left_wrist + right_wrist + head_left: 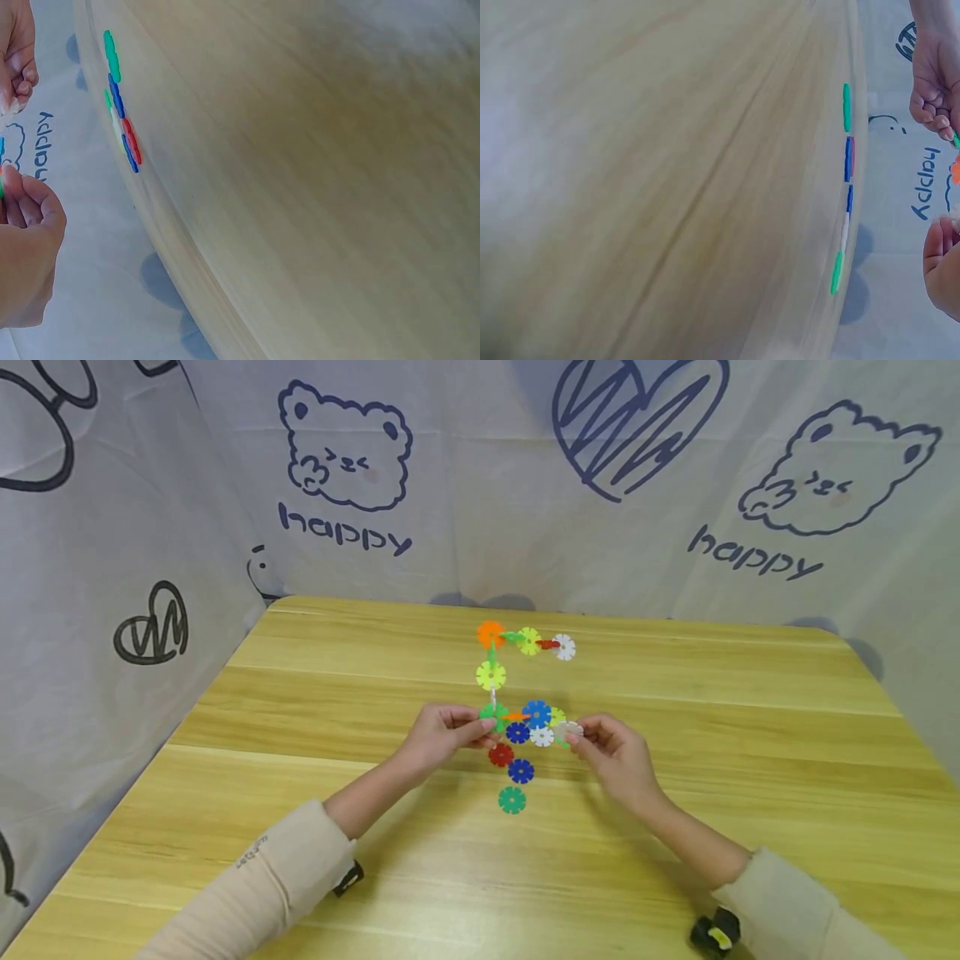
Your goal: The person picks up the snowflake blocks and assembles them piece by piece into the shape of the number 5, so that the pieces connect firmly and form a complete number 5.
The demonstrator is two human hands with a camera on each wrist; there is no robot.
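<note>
In the head view, my left hand [450, 733] pinches a green snowflake disc [492, 716] at the lower corner of a joined chain of slotted plastic discs. Above it the chain climbs through a yellow disc [491, 676] to an orange disc [491, 634], then runs right to a white end disc [564, 647]. From the held green disc, an edge-on orange disc [515, 717] leads right to a blue disc [536, 715], beside a partly covered yellow disc [557, 717]. Between thumb and fingers my right hand [618, 758] pinches a whitish disc [572, 727] close to that yellow one.
Loose discs lie flat on the wooden table [420, 893] below the chain: a red disc [501, 755], dark blue discs [521, 771], a white disc [542, 737] and a green disc [512, 800] nearest me. A printed cloth [480, 543] hangs behind the table.
</note>
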